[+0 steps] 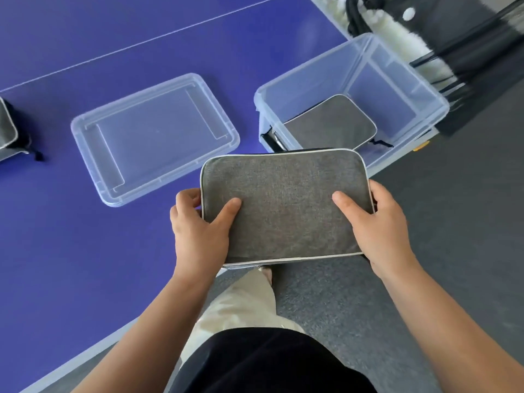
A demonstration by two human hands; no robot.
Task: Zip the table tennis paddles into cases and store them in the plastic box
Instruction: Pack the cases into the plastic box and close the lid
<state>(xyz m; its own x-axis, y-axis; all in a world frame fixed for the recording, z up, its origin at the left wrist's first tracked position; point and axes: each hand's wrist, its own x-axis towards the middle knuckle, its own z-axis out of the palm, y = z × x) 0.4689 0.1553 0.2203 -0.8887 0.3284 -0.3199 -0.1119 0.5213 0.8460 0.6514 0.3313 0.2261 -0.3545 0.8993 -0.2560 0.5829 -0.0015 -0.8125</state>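
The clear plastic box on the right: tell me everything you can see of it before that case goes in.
The clear plastic box is translucent, rectangular and deep, open-topped, upright at the blue table's right corner. One grey zipped case with pale piping lies flat on its floor. Its lid lies separately to the left. Neither hand touches it.

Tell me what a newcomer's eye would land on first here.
First, the grey fabric case with pale piping, held at centre by the left hand and right hand over the blue table's edge. Next, the clear plastic box at upper right with another grey case inside, and its clear lid lying left of it.
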